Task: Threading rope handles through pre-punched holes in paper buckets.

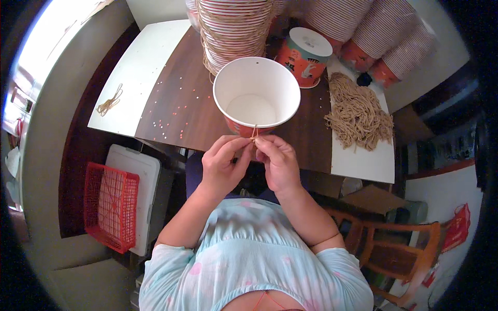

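Observation:
A large paper bucket (257, 90), white inside and orange-red outside, stands upright at the table's front edge with its mouth facing me. Through its near rim runs a thin tan cord (255, 131). Just in front of that rim, my left hand (224, 158) pinches the cord between thumb and fingertips. My right hand (278, 159) closes on the same cord from the other side, fingertips almost meeting the left ones. A small hole shows in the bucket's far wall. The cord ends are hidden by my fingers.
Behind stands a tall stack of buckets (236, 36) with cords; an upside-down bucket (306, 54) sits beside it. More stacked buckets (384, 28) fill the back right. A cord pile (360, 111) lies right, a small cord bundle (110, 101) left. Paper dots (168, 124) dot the brown table.

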A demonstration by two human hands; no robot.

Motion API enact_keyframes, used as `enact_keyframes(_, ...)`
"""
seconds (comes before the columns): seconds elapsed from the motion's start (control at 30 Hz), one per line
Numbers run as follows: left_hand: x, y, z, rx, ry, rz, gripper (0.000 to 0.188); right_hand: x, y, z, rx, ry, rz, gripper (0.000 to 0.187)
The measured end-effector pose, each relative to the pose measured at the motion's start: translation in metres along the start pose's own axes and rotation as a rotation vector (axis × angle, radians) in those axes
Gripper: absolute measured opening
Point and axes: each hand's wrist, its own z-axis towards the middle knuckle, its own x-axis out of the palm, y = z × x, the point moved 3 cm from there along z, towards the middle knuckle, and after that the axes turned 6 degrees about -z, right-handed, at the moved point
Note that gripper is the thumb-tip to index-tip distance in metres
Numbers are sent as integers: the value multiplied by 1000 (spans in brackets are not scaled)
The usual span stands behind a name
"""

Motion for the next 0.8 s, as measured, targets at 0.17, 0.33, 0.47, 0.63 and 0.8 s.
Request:
enact_keyframes(0.17, -4, 12, -5, -203, 78, -38, 8, -4, -1, 9, 130, 13, 81, 14)
enact_keyframes(0.33, -1, 21, -6, -455, 5, -401, 6, -3, 1, 17, 246, 119, 128, 17)
enact_keyframes(0.47, -3, 26, -7, -477, 12, -410, 7, -10, -5, 19, 244, 149, 135, 15)
enact_keyframes(0.63, -3, 31, -6, -533, 7, -459, 8, -14, -1, 19, 174, 119, 66, 11)
enact_keyframes(0.8, -2, 30, -4, -551, 16, -450, 8, -19, 17, 16, -193, -100, -564, 9)
